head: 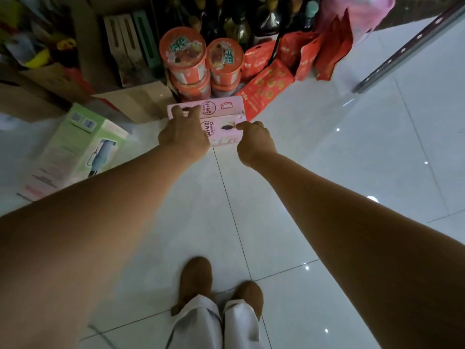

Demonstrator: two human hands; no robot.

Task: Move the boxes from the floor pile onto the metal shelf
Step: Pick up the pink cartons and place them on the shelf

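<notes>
Left hand (pixel 183 133) and right hand (pixel 254 139) grip the pink box (pixel 226 108), fingers curled.

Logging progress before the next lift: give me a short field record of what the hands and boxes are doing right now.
left hand: fingers curled over the far-left edge of the pink box
right hand: pinches the same box's right edge
pink box position: in front of the stacked orange noodle cups; lifted or not, cannot tell
green box: lying on the tiled floor, left of the hands, untouched
red packets: right of the cups
metal rail: top right, perforated; shelf boards not in view
</notes>
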